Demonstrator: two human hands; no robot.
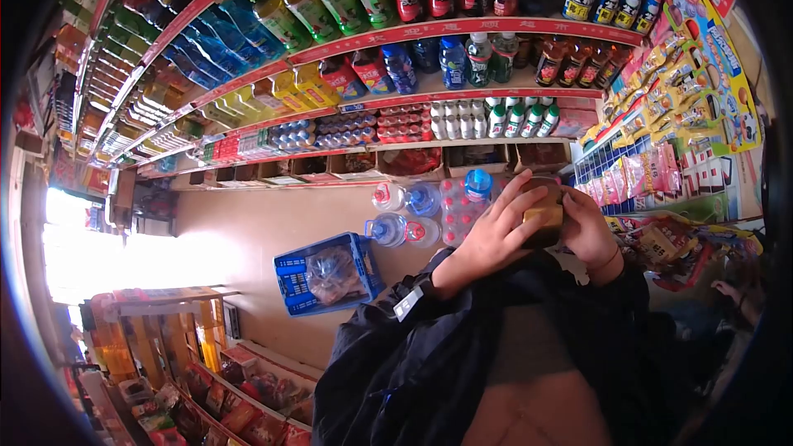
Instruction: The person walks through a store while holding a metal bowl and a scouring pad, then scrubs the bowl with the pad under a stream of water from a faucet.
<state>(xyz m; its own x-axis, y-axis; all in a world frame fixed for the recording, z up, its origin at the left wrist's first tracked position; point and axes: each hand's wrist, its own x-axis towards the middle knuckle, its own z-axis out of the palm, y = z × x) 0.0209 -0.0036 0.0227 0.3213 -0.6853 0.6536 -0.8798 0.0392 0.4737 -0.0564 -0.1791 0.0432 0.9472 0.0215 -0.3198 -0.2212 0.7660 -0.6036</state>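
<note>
Close in front of my chest, both hands hold a dark brown, rounded container with a golden-yellow band [551, 216]; its exact kind does not show. My left hand [494, 231] lies over its near left side, fingers spread across the top and front. From the right, my right hand [588, 230] cups the other side, fingers curled behind it and partly hidden. Just left of the container, a blue-capped bottle [477, 184] overlaps a wrapped pack of bottles [454, 211] on the floor.
Curved shelves hold drinks, including green-capped bottles [326, 0]. Snack packs hang from a rack [652, 169] on the right. Large water jugs [387, 230] and a blue crate [289, 285] stand on the floor [239, 231]. Another person's hand [727, 291] shows at the right edge.
</note>
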